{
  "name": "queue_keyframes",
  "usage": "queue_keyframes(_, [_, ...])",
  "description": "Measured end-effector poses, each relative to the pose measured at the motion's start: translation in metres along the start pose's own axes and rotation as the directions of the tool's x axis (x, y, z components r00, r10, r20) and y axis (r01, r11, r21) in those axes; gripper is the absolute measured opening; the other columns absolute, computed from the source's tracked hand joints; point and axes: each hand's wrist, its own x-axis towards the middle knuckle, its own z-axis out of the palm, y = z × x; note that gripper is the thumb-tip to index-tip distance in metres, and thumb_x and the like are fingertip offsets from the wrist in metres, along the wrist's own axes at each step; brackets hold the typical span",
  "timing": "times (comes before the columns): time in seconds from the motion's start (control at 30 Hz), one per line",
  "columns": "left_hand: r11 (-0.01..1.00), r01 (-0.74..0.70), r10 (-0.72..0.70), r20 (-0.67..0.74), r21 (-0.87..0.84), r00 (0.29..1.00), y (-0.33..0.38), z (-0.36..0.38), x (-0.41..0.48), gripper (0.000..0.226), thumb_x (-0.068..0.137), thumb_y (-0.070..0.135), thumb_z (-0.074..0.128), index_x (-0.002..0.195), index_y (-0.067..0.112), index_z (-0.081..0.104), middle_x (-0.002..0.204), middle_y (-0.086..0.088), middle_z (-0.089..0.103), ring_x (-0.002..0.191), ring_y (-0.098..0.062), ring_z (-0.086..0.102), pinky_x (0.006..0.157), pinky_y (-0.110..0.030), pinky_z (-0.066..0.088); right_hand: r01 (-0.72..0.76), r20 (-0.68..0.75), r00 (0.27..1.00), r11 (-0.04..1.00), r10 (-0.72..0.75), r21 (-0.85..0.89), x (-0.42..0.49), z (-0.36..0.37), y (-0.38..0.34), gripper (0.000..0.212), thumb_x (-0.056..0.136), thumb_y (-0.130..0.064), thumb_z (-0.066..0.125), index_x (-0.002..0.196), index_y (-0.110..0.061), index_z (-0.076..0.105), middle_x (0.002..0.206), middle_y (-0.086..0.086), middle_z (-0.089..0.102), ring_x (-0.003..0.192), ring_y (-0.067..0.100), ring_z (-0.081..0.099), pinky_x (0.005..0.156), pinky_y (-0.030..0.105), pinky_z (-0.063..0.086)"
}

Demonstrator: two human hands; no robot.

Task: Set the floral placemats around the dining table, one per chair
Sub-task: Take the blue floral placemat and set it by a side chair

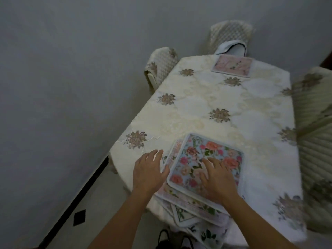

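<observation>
- Placemats (188, 199) lie in a loose, fanned stack at the near end of the worktop (255, 112), with some corners jutting over the near edge.
- Uppermost is the top placemat (215, 150), pale blue with pink and orange roses and a white border, sitting askew on the ones beneath.
- On the top placemat the right hand (218, 178) lies flat, its fingers (212, 161) straight and slightly spread, gripping nothing.
- Just beside the stack's left edge rests the left hand (149, 169), fingers stretched out over the cloth. Its thumb touches the rim of the top placemat, and nothing is clasped.
- At the far end of the worktop a pink placemat (233, 66) lies alone, directly in front of the far chair (230, 31).
- Covering the worktop is a cream tablecloth (197, 112) with brownish flower clusters.
- At the far left corner stands a second chair (159, 65) under a matching cover, and at the right side a third chair (316, 112), blurred.
</observation>
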Motion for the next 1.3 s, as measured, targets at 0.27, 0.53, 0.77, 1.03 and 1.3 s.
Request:
queue_keyframes(0.27, [0.983,-0.172,0.176,0.082,-0.056,0.981,0.026,0.037,0.065,0.072,0.085,0.062,0.035,0.135,0.014,0.058,0.130,-0.006,0.064,0.114,-0.027,0.061,0.091,-0.044,0.054,-0.333,-0.023,0.943,0.943,0.333,-0.018,-0.022,-0.012,0.064,0.055,0.089,-0.042,0.062,0.139,-0.020,0.054,0.138,0.008,0.059,0.121,0.030,0.059,0.098,0.046,0.050])
queue_keyframes(0.53, [0.975,-0.125,0.166,0.228,-0.185,0.959,0.034,0.075,0.098,0.061,0.088,0.047,0.063,0.140,0.016,0.053,0.131,-0.009,0.061,0.111,-0.029,0.056,0.088,-0.042,0.053,-0.539,-0.019,0.842,0.842,0.539,0.006,-0.022,0.006,0.087,0.048,0.093,-0.037,0.059,0.135,-0.014,0.056,0.122,0.014,0.064,0.105,0.033,0.062,0.082,0.044,0.054])
queue_keyframes(0.77, [0.960,0.039,0.068,0.364,-0.279,0.929,0.031,0.103,0.107,0.068,0.088,0.055,0.062,0.145,0.023,0.046,0.126,-0.010,0.051,0.110,-0.027,0.055,0.087,-0.039,0.053,-0.698,0.065,0.715,0.708,0.696,0.107,-0.012,0.025,0.088,0.045,0.097,-0.036,0.053,0.133,-0.009,0.050,0.109,0.017,0.053,0.090,0.033,0.053,0.066,0.037,0.043])
queue_keyframes(1.03, [0.916,0.192,-0.020,0.439,-0.353,0.898,0.040,0.122,0.116,0.064,0.086,0.046,0.069,0.137,0.013,0.050,0.115,-0.010,0.053,0.102,-0.027,0.057,0.089,-0.044,0.053,-0.773,0.109,0.624,0.591,0.774,0.231,-0.003,0.040,0.095,0.039,0.097,-0.038,0.053,0.114,-0.003,0.059,0.100,0.016,0.053,0.082,0.029,0.052,0.070,0.037,0.045])
queue_keyframes(1.3, [0.716,0.290,0.104,0.509,-0.635,0.855,0.045,0.123,0.124,0.047,0.095,0.022,0.064,0.137,0.025,0.042,0.103,0.012,0.060,0.087,-0.007,0.060,0.066,-0.019,0.045,-0.736,0.294,0.557,0.298,0.777,0.607,0.009,0.029,0.091,0.017,0.102,-0.028,0.050,0.103,-0.011,0.048,0.097,0.008,0.066,0.080,0.019,0.065,0.059,0.029,0.050])
